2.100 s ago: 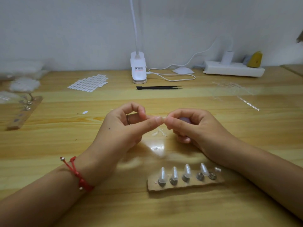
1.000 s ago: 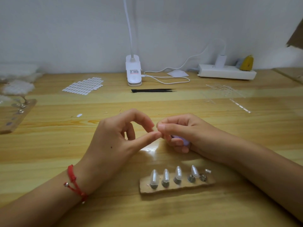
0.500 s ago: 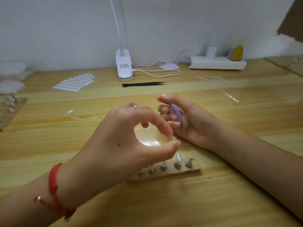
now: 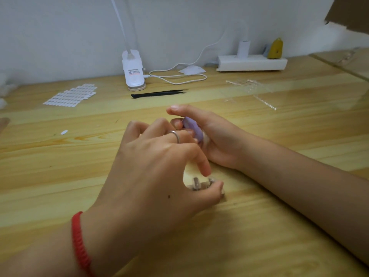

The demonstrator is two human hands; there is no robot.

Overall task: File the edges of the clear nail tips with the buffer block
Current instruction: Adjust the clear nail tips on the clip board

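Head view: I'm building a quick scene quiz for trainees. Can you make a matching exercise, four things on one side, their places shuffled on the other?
Things: 1 buffer block; 2 tweezers; 3 power strip; 4 red cord.
Places: A round the left wrist; B against the wall; C held in the right hand; D just in front of the lamp base.
Pairs: 1-C, 2-D, 3-B, 4-A.
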